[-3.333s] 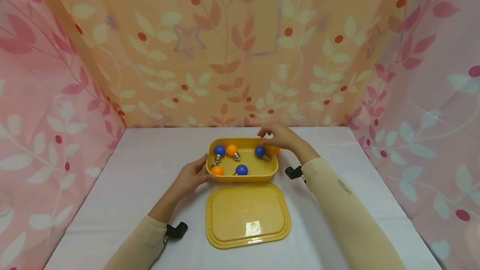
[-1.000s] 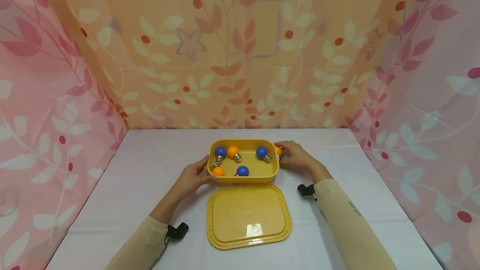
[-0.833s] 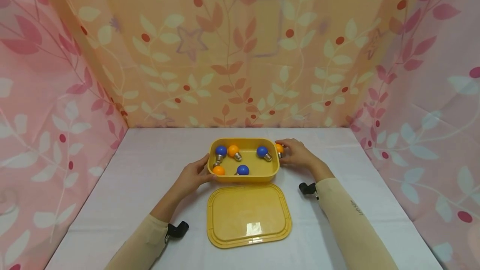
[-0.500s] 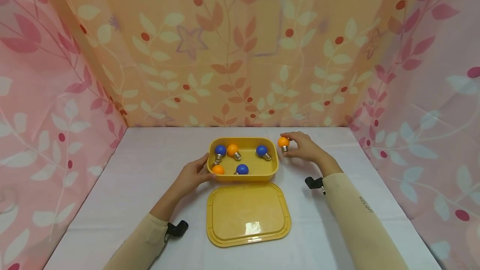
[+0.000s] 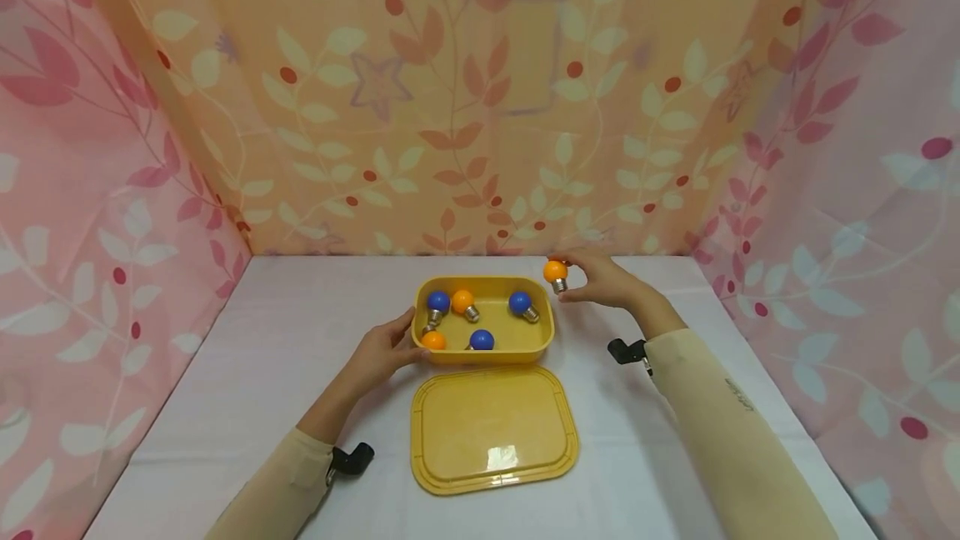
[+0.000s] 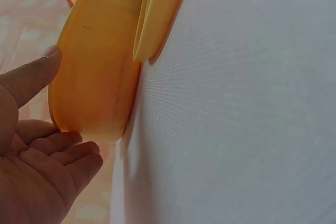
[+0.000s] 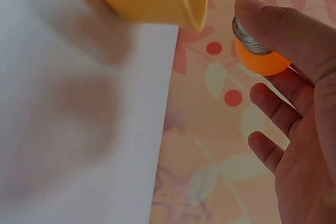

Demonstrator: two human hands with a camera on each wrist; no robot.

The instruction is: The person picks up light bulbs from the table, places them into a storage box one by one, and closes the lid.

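Note:
My right hand (image 5: 606, 280) pinches an orange light bulb (image 5: 555, 272) between thumb and fingers, metal base pointing down, above the table by the box's back right corner. The right wrist view shows the thumb across the bulb's threaded base (image 7: 251, 38). My left hand (image 5: 381, 354) holds the left end of the yellow plastic box (image 5: 487, 357), its thumb (image 6: 39, 74) against the front wall and fingers around the end. Inside lie a blue bulb (image 5: 438, 302) and an orange bulb (image 5: 462, 302) at back left, another orange bulb (image 5: 433, 341) at front left, and two more blue bulbs (image 5: 519, 303).
A yellow lid (image 5: 495, 432) lies flat on the white-covered table (image 5: 247, 373), just in front of the box. Patterned cloth (image 5: 480, 107) hangs behind and on both sides. Black camera mounts (image 5: 628, 351) sit on both wrists.
My right hand reached down beside the box's right side, took hold of the orange bulb there and raised it, now shifting back and slightly left. My left hand stays on the box.

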